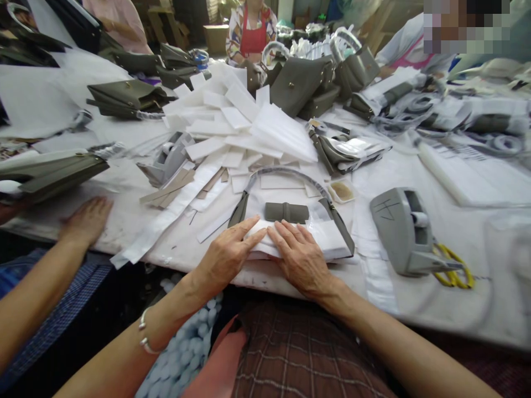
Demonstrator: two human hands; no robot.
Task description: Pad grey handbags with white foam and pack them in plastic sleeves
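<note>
An olive-grey handbag [343, 232] lies in front of me near the table's front edge. Its arched handle [286, 172] is wrapped in clear film and points away from me. White foam sheet [329, 237] covers much of the bag's front, and a grey strap piece [286, 212] shows above it. My left hand [230, 249] rests on the sheet's left part with fingers stretched out. Flat on the middle of the sheet lies my right hand [301, 257], fingers extended and side by side. The fingertips of both hands nearly meet. Neither hand grips anything that I can see.
Right of the bag stand a grey tape dispenser [388, 232] and yellow-handled scissors [454, 271]. White foam pieces [244, 121] are heaped behind it, among more handbags [301, 83]. A co-worker's hand [87, 221] rests on the table at left. Other people sit across.
</note>
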